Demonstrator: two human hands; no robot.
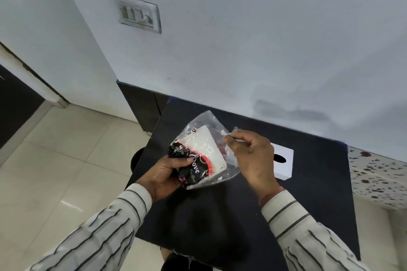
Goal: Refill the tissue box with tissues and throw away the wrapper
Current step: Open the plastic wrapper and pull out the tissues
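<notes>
Above the black worktop [220,215], the left hand [169,174] had its grip clamped on the dark printed end of the tissue pack [198,156]. The right hand [248,154] pinched the clear wrapper [204,121] at its torn edge. Beyond it, the white tissue box [284,164] sat on the worktop near the wall [264,39].

Clear wrapper [211,149] tilted, white tissues [209,147] inside — white tissue box [284,164] beside it.
</notes>
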